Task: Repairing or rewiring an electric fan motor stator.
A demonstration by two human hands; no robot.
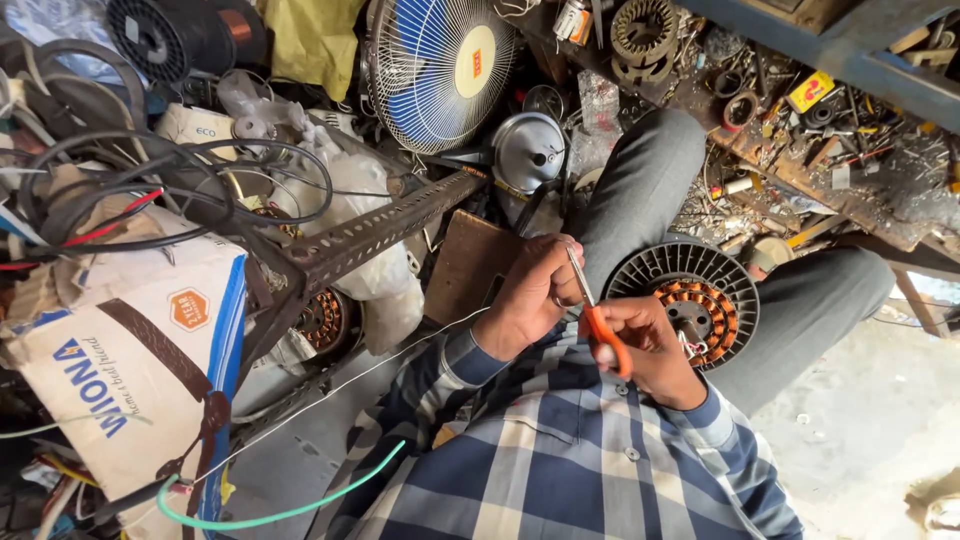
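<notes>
While the right hand (645,345) grips orange scissors (598,322), the left hand (535,292) pinches shut at their blade tips, a motor (690,305) resting just right of both.

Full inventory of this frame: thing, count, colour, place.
scissors: 1, orange handles, held between both hands
motor stator: 1, black rim with copper windings, on lap
fan guard: 1, blue-white, top centre
motor housing: 1, silver, below fan guard
angle bar: 1, rusty perforated, centre left
cables: tangle, black and red, left
wire spool: 1, black, top left
green wire: 1, bottom left
left hand: 1, at the scissor blades
right hand: 1, in the scissor handles
</notes>
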